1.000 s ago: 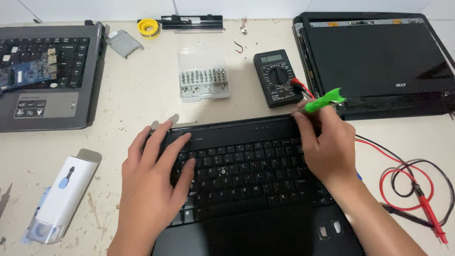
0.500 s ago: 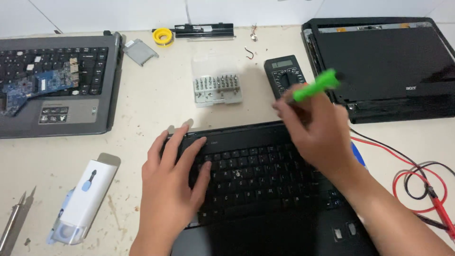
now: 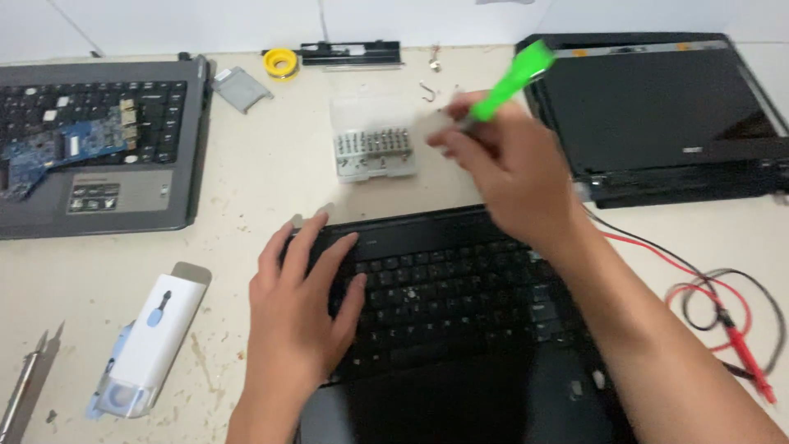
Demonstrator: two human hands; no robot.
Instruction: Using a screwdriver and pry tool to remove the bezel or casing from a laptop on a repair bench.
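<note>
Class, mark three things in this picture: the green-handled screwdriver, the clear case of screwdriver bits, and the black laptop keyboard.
green-handled screwdriver (image 3: pixel 516 80): head view, on the middle of its green handle.
clear case of screwdriver bits (image 3: pixel 374 148): head view, on the row of bits.
black laptop keyboard (image 3: pixel 460 304): head view, on the bare keys between the hands.

A bright green tool handle (image 3: pixel 514 80), a black keyboard (image 3: pixel 460 300), red and black leads (image 3: pixel 723 316), a yellow roll (image 3: pixel 281 62).

A white box (image 3: pixel 152 345) with a pale blue end and a small dark tool picture lies left of the left hand (image 3: pixel 300 316), near it; a clear bit case (image 3: pixel 374 148) sits just left of the right hand (image 3: pixel 509 168); a dark laptop screen (image 3: pixel 657 111), black-framed, lies right of that hand.
</note>
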